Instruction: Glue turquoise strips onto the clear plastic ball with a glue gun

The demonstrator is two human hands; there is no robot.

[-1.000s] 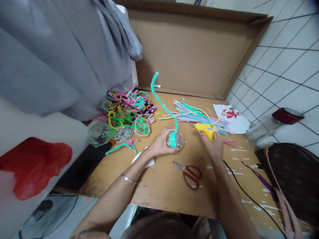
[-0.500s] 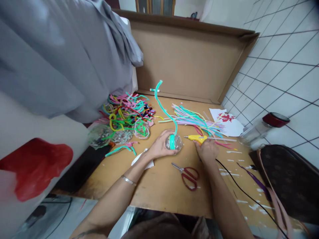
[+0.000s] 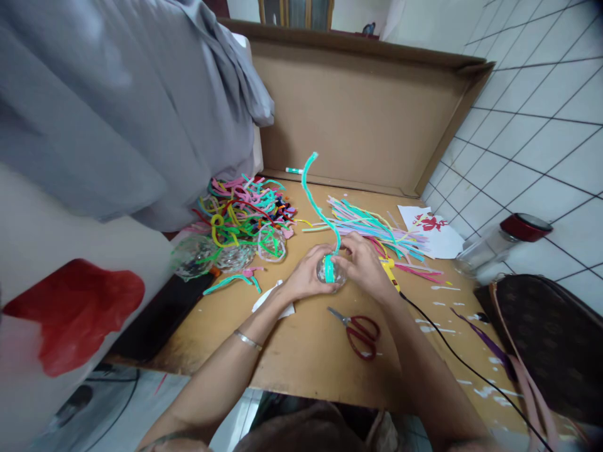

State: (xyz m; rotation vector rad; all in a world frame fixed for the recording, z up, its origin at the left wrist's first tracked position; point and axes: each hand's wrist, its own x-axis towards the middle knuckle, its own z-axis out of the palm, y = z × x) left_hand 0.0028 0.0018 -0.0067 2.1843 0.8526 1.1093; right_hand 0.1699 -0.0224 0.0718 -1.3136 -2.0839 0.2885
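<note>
A person's two bare hands work at a brown desk (image 3: 301, 358), seen from above. The left hand (image 3: 308, 275) grasps a small clear ball (image 3: 338, 277) around its left side, near the middle of the desk. A turquoise band (image 3: 329, 270) crosses the ball, and a turquoise pipe cleaner (image 3: 312, 202) rises from its top in a loose curve toward the far edge. The right hand (image 3: 365, 263) is bent in to the ball's upper right, fingertips at the base of the pipe cleaner; whether they pinch it cannot be told. A yellow glue gun (image 3: 390, 274), partly hidden, lies just beside the right hand, its black cord (image 3: 447, 344) running toward the right near corner. Red-handled scissors (image 3: 362, 336) rest near the near edge. A bundle of straight pastel pipe cleaners (image 3: 367, 223) lies toward the far edge, where a cardboard panel (image 3: 362, 119) stands upright. Toward the far left corner is a tangled, many-coloured heap of pipe cleaners (image 3: 245, 204). By the right edge are a clear bottle with a dark red lid (image 3: 490, 248) and a brown patterned bag (image 3: 541, 342).
</note>
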